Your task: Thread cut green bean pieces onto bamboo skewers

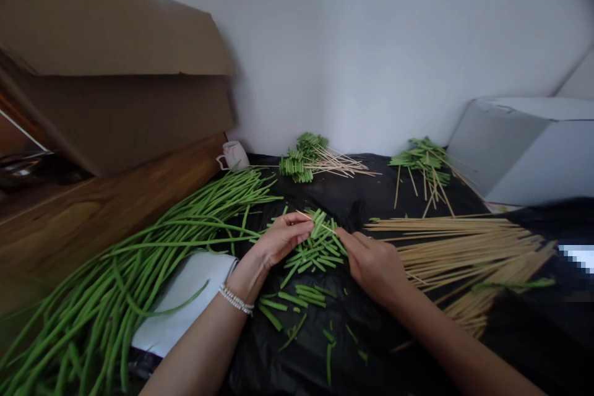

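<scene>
A thin bamboo skewer [328, 229] runs between my two hands, with a few cut green bean pieces [318, 223] threaded across it. My right hand [371, 258] is closed around the skewer's right end. At its other end, my left hand [288, 235] pinches the bean pieces beside the skewer's tip; the exact contact is partly hidden by the fingers. Under both hands lies a loose pile of cut bean pieces [320, 255]. More short pieces [310, 295] are scattered nearer to me on the black plastic sheet [297, 368].
Long uncut beans [153, 247] spread along the left, partly over a white board [179, 297]. Bare skewers [459, 250] lie at right. Filled skewers form a left bundle [306, 158] and a right bundle [424, 158] behind. A mug [236, 156], cardboard box [116, 74] and white box [524, 148] stand around.
</scene>
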{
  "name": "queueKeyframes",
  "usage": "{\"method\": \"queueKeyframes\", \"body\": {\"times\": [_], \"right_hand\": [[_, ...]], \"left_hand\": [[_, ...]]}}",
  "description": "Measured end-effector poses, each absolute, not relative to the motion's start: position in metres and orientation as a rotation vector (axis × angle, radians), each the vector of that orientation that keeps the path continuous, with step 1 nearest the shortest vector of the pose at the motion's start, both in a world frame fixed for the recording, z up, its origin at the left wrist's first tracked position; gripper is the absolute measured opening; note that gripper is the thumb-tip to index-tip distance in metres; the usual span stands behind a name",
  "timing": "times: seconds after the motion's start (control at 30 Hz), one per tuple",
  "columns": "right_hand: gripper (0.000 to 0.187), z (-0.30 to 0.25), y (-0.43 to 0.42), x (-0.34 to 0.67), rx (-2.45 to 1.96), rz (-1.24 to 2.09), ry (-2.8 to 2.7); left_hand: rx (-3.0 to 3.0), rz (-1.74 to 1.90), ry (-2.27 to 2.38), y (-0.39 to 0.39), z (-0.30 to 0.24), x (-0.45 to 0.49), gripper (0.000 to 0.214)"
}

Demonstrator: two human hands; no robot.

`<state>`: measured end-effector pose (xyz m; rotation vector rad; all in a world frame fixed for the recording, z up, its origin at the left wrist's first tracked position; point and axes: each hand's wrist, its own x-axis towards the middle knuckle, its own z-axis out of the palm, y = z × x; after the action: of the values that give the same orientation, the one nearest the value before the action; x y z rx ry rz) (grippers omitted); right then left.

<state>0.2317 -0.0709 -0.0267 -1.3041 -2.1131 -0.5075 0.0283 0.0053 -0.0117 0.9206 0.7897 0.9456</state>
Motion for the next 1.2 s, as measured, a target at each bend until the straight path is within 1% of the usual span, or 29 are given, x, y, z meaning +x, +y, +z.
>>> {"method": "queueKeyframes", "body": {"times": [0.13, 0.2, 0.27, 0.33, 0.43, 0.57, 0.73, 0.9, 1.03, 1.2], "right_hand": [[0.033, -0.022, -0.068, 0.237, -1.307, -0.505, -2.096], [0.032, -0.021, -0.066, 0.244, -1.347, -0.516, -2.047], [0.031, -0.02, -0.063, 0.25, -1.412, -0.528, -1.977], [0.03, -0.019, -0.062, 0.253, -1.462, -0.533, -1.937], [0.03, -0.02, -0.061, 0.253, -1.478, -0.532, -1.946], [0.03, -0.021, -0.062, 0.251, -1.432, -0.53, -1.975], [0.03, -0.022, -0.063, 0.251, -1.429, -0.511, -1.997], [0.031, -0.021, -0.064, 0.249, -1.452, -0.493, -1.994], [0.031, -0.021, -0.064, 0.248, -1.44, -0.477, -2.011], [0.029, -0.023, -0.064, 0.247, -1.39, -0.486, -2.039]], "left_hand": [[0.958, 0.971, 0.81, 0.006, -0.005, 0.028, 0.022], [1.055, 1.07, 0.888, 0.01, -0.003, 0.024, 0.025], [1.278, 1.228, 1.051, 0.016, -0.005, 0.019, 0.023], [1.636, 1.297, 1.223, 0.022, -0.011, 0.015, 0.017], [2.143, 1.151, 1.375, 0.028, -0.025, 0.01, 0.022], [2.383, 0.934, 1.543, 0.03, -0.035, 0.008, 0.026], [2.436, 0.863, 1.572, 0.028, -0.028, 0.005, 0.019], [2.292, 1.051, 1.48, 0.026, -0.023, 0.005, 0.013], [2.135, 1.223, 1.449, 0.025, -0.018, 0.009, 0.018], [1.754, 1.291, 1.275, 0.02, -0.01, 0.015, 0.025]]}}
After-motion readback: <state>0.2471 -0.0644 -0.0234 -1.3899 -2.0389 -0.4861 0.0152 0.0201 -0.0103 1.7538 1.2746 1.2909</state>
